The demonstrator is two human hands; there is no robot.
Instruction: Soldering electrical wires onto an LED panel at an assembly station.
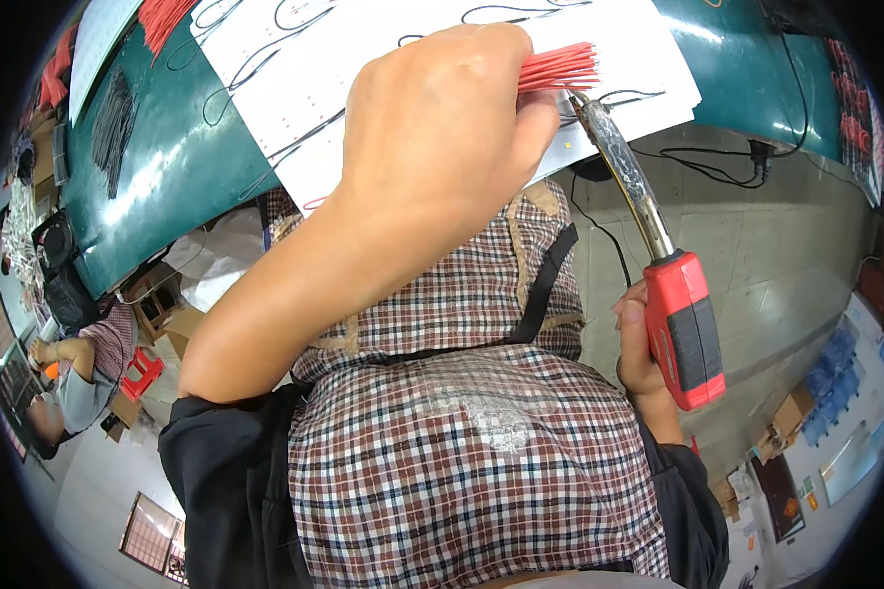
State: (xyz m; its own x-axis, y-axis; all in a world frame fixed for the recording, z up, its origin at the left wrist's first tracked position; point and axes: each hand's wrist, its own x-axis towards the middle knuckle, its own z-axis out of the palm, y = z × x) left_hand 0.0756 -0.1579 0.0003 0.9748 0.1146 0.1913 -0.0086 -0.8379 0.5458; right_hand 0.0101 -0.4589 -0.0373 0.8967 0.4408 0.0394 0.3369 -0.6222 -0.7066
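Note:
My left hand (442, 118) is closed around a bundle of thin red wires (562, 69), whose ends stick out to the right of my fist. My right hand (642, 339) grips a soldering gun (686, 329) with a red and black handle and a long, stained metal barrel. Its tip reaches up to just below the wire ends; whether it touches them I cannot tell. Beneath both lie white boards (295, 88), stacked on the table, with black wires (631, 95) lying across them. My left hand hides part of the boards and most of the bundle.
The green table (182, 182) carries a black wire bundle (115, 128) at left and red wires (162, 22) at the far left. Right of the boards runs a black cable with a connector (759, 157). Another person (79, 378) sits at left, near a red stool (142, 373).

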